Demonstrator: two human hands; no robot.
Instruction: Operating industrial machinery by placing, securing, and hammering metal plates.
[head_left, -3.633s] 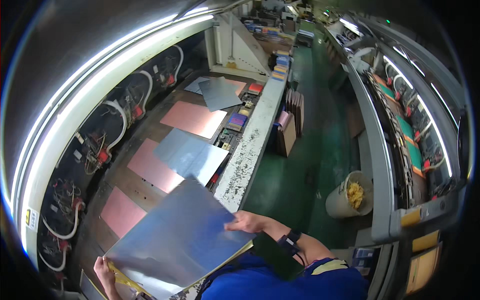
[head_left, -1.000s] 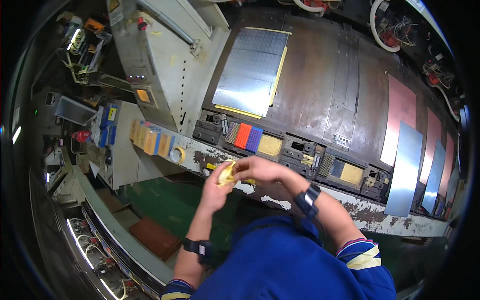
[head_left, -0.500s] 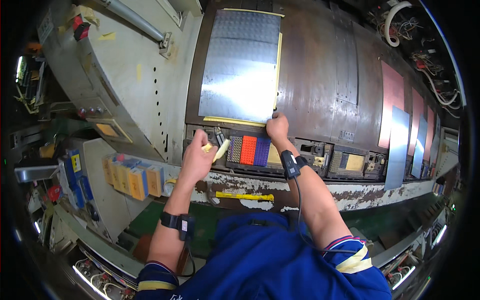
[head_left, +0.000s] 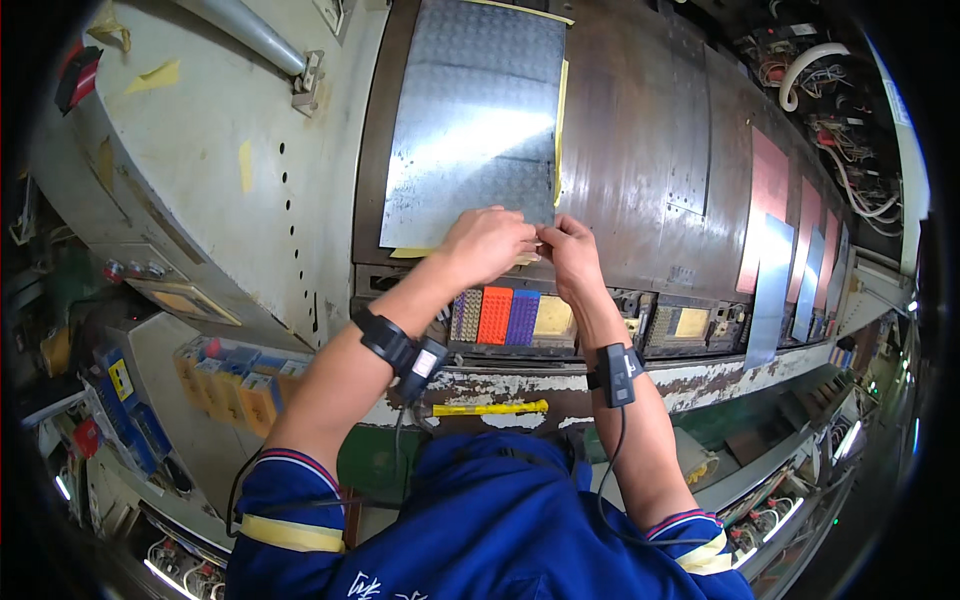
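Observation:
My left hand (head_left: pixel 487 245) reaches over the lower right corner of a shiny metal sheet (head_left: pixel 470 130), palm down, its fingers drawn together. My right hand (head_left: pixel 573 258) meets it there from the right, thumb and fingers pinched. The fingertips of both hands come together at the corner, and what lies between them is hidden. Yellow tape (head_left: pixel 561 130) runs along the sheet's right edge. More yellow shows at its top and bottom edges, partly behind my left hand. The sheet lies flat on a brown metal bed (head_left: pixel 630 130).
Below the sheet, orange (head_left: pixel 494 316) and purple (head_left: pixel 522 318) studded blocks sit in a rail. A yellow-handled tool (head_left: pixel 490 408) lies on the worn ledge. Pinkish panels (head_left: pixel 765 190) and narrow metal sheets stand right. A pale machine housing (head_left: pixel 220 170) rises left, above boxes (head_left: pixel 225 385).
My left hand, which held a pale yellow strip over the rail, has moved up and right to meet my right hand at the sheet's corner. The view has shifted slightly.

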